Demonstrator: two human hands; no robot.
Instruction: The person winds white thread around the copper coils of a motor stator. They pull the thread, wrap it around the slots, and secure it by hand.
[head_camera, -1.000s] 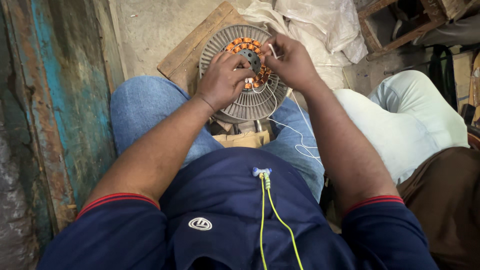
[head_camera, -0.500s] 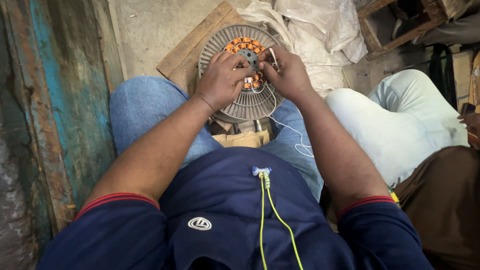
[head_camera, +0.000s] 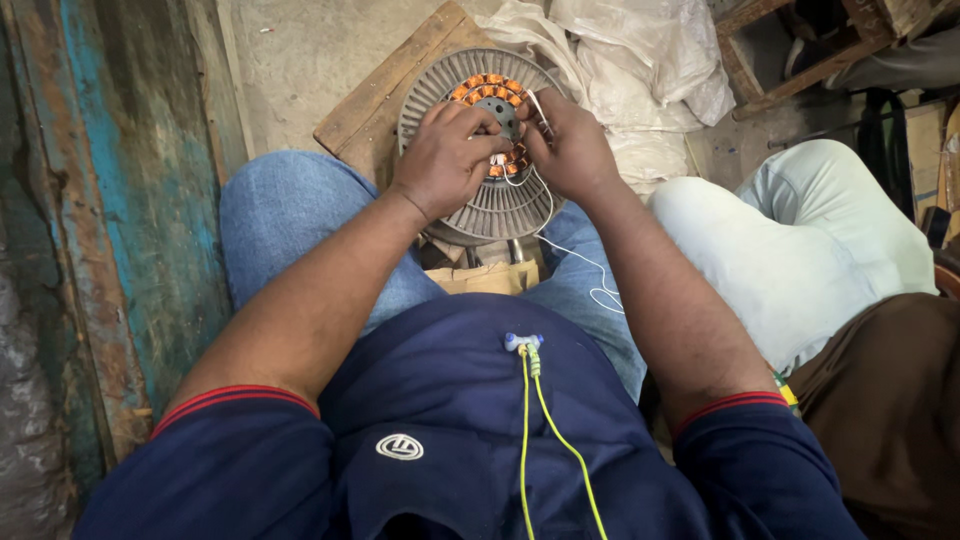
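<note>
A round grey finned motor stator (head_camera: 500, 210) with a ring of orange copper windings (head_camera: 485, 88) rests between my knees, on a wooden board (head_camera: 385, 95). My left hand (head_camera: 445, 160) lies over the windings with its fingers curled on them. My right hand (head_camera: 568, 150) grips the right side of the winding ring and pinches a thin white wire (head_camera: 590, 270), which trails down over my right thigh. Much of the centre of the stator is hidden by both hands.
A worn blue-painted wooden panel (head_camera: 110, 220) stands on the left. White sacks (head_camera: 640, 60) lie behind the stator. Another person's leg in pale trousers (head_camera: 800, 250) is close on the right. A yellow-green cord (head_camera: 540, 430) hangs down my shirt.
Both hands have shifted slightly on the winding ring and drawn closer together; the white wire has slackened into a loop over my right thigh.
</note>
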